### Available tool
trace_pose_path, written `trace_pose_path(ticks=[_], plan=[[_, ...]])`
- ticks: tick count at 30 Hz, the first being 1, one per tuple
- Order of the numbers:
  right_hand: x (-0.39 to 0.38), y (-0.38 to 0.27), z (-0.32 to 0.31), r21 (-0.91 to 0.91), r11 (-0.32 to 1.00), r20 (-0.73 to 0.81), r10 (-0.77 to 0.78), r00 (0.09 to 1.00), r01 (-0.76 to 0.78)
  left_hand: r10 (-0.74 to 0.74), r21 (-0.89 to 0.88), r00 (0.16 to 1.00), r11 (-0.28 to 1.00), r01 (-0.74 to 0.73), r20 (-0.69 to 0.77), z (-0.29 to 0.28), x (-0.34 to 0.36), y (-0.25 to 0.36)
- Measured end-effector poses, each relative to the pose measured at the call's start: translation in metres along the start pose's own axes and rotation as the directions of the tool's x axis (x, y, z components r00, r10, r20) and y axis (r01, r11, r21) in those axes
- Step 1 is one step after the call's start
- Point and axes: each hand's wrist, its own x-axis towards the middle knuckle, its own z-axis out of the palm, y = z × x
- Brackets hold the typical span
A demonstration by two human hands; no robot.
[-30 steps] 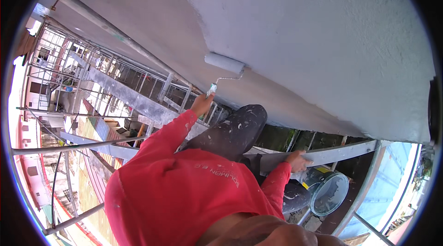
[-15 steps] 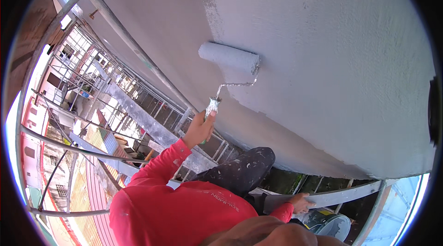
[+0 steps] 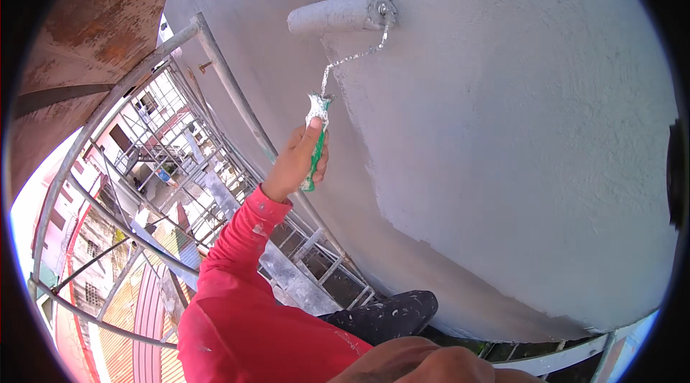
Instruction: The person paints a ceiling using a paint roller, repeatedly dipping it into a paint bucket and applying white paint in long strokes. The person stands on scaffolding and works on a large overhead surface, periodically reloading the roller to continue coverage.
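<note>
My left hand is closed around the green handle of a paint roller, its thumb lying along the paint-crusted grip. The roller's sleeve, coated in pale grey paint, lies against a tall wall. It straddles the border between the lighter painted area on the right and a darker strip on the left. A bent, paint-spattered wire frame joins sleeve and handle. My red-sleeved arm reaches up toward the wall. My right hand is out of view.
Scaffold tubes rise at the left, with planks below them. A rusty brown panel overhangs the upper left. My paint-flecked knee is close to the wall's lower part. A pale rail crosses the lower right.
My left hand has moved the roller up the wall and slightly left. The view has shifted; my right hand and the bucket at the lower right have left the picture.
</note>
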Motion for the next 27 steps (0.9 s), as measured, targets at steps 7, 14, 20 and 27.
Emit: trace_pose_path(ticks=[7,14,20,27], plan=[[0.008,0.004,0.047,-0.153,0.988,-0.125,0.005,0.992,-0.025,0.163,0.003,0.986,0.987,-0.163,-0.045,-0.006,0.061,0.089],[0.017,0.015,0.006,0.166,0.977,0.069,0.127,0.99,-0.137,0.326,-0.006,0.945,0.945,-0.326,-0.025,-0.01,0.097,0.159],[0.014,-0.007,-0.107,0.286,0.922,0.216,0.205,0.955,-0.263,0.239,0.001,0.97,0.971,-0.239,-0.039,-0.003,0.078,0.08],[0.015,-0.006,-0.113,0.36,0.872,0.284,0.237,0.929,-0.333,0.127,-0.067,0.991,0.99,-0.123,0.054,0.036,0.021,-0.087]])
